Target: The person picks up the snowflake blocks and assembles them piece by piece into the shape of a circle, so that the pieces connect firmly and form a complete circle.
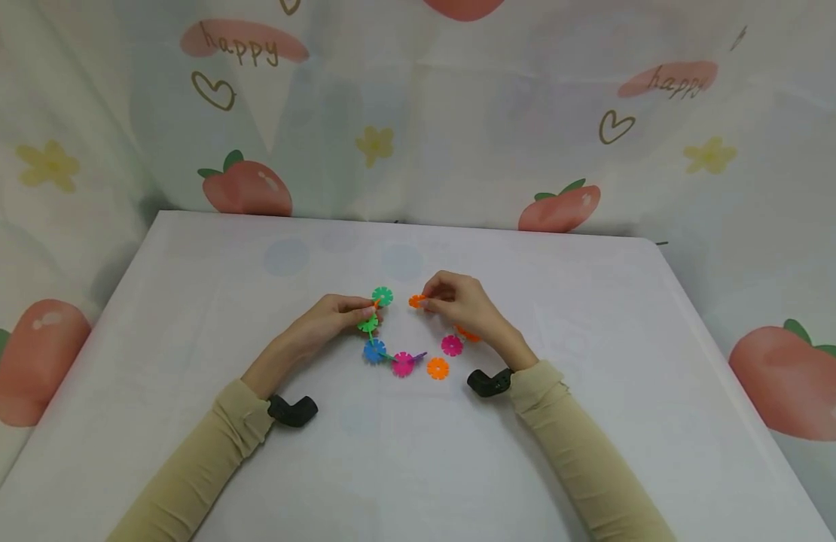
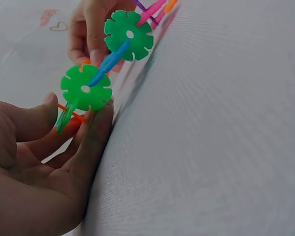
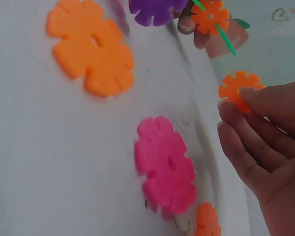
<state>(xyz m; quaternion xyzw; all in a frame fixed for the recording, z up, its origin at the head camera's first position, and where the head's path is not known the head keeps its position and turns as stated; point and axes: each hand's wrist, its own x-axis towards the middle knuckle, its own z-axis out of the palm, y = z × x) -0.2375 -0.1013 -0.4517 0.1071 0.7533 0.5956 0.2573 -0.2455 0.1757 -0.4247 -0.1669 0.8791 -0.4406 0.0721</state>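
Observation:
My left hand point(image 1: 326, 320) pinches a curved chain of slotted flower-shaped plastic discs near its far end. Along the chain run a green disc point(image 1: 382, 295), another green disc point(image 1: 368, 324), a blue disc point(image 1: 374, 351), a pink disc point(image 1: 403, 364) and a purple disc point(image 1: 420, 356). An edge-on orange disc point(image 2: 77, 116) shows by the left thumb in the left wrist view. Between thumb and fingers, my right hand point(image 1: 464, 302) pinches a single orange disc point(image 3: 241, 91), held apart from the chain.
A loose orange disc point(image 1: 438, 368) and a loose pink disc point(image 1: 452, 345) lie on the white tabletop point(image 1: 364, 467). Another orange piece point(image 1: 469, 334) is partly hidden under the right wrist. A printed curtain point(image 1: 445, 105) hangs behind the table.

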